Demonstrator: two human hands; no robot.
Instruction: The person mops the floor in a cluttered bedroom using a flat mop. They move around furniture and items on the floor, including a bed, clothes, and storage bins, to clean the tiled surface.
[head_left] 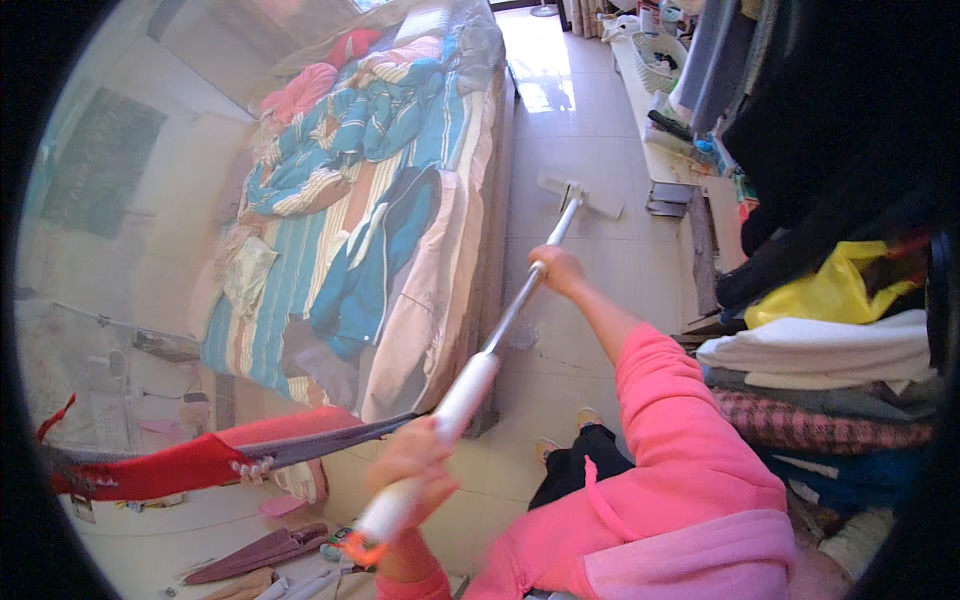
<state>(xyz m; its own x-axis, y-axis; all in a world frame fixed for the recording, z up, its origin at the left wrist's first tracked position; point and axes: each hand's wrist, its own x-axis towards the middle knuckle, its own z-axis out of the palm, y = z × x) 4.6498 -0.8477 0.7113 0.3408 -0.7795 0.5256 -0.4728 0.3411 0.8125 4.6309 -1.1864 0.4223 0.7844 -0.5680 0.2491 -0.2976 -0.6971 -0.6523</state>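
A flat mop (465,395) with a white and metal pole slants away from me between the bed and the shelf. My left hand (412,462), slightly blurred, is wrapped round the upper white grip, just above the orange end. Farther down, my right hand (556,270) closes round the lower part of the pole, its arm in a pink sleeve (665,385). The pale, wide mop head (580,196) rests on the shiny tiled floor (580,130).
On the left stands a bed (470,235) with a rumpled blue striped quilt (385,115). A low shelf (655,150) with a white basket (660,62) lines the right side. Dark hanging clothes, a yellow bag (830,285) and folded clothes (820,350) are nearer. Red cloth (160,468) hangs at lower left.
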